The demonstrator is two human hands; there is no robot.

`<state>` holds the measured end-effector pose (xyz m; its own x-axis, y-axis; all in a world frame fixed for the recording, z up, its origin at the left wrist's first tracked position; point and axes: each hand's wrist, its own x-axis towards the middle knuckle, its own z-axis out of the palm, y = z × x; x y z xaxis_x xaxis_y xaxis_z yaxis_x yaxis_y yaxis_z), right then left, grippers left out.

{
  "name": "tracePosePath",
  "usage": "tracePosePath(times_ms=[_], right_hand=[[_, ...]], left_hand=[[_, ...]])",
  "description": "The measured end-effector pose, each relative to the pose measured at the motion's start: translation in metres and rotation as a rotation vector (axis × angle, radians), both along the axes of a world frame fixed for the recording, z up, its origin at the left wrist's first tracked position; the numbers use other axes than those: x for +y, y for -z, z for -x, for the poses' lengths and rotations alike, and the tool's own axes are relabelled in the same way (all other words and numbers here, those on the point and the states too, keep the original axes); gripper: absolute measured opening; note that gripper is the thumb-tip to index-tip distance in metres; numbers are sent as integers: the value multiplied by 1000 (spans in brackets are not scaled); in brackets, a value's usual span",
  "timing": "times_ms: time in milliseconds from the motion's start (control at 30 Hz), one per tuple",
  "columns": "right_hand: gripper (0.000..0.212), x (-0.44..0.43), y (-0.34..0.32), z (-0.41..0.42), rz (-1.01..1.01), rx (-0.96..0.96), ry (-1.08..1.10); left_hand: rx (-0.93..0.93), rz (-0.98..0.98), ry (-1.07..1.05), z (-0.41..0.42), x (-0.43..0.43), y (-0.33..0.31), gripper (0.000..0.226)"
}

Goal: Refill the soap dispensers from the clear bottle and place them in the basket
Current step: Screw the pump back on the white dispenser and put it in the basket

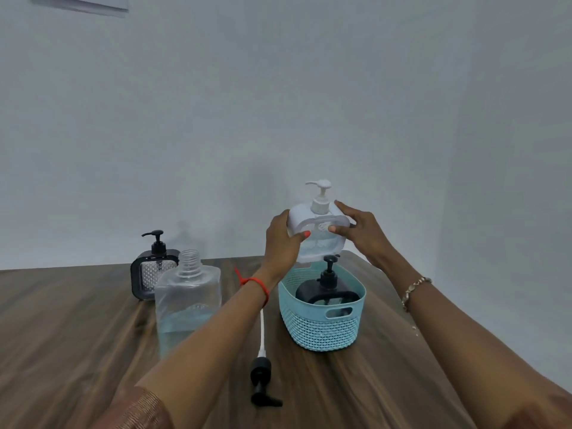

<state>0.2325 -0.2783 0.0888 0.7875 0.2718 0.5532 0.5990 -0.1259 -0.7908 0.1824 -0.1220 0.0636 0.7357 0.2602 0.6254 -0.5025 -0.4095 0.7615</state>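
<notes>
A white soap dispenser point(318, 226) with its pump on is held upright in the air above the far end of the light blue basket point(322, 328). My left hand point(283, 243) grips its left side and my right hand point(360, 232) its right side. A black dispenser point(325, 289) stands inside the basket. The clear bottle point(187, 301), uncapped and partly filled with pale liquid, stands left of my left forearm. Another black dispenser point(151, 267) stands behind it.
A loose black pump with a white tube point(263, 371) lies on the wooden table point(77, 335) in front of the basket. A plain wall rises right behind the table's far edge.
</notes>
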Motion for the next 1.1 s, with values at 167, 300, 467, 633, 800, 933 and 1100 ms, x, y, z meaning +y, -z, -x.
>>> tracePosePath(times_ms=[167,300,467,633,800,933,1100], right_hand=[[56,-11,30,-23,-2,116,-8],[47,-17,51,-27,79,215,-11],[26,-22,61,-23,227,202,-27],[35,-18,55,-19,392,182,16],[51,-12,55,-16,513,204,48],[63,-8,55,-13,565,274,59],[37,-8,60,-18,612,224,64]], left_hand=[[126,-13,16,-18,2,33,57],[168,-71,49,-15,2,53,33],[185,-239,53,-8,4,59,14],[241,-337,-1,-8,3,54,45],[318,-430,-7,-12,5,57,47],[299,-535,-50,-6,1,55,47],[309,-569,-120,0,-7,60,40]])
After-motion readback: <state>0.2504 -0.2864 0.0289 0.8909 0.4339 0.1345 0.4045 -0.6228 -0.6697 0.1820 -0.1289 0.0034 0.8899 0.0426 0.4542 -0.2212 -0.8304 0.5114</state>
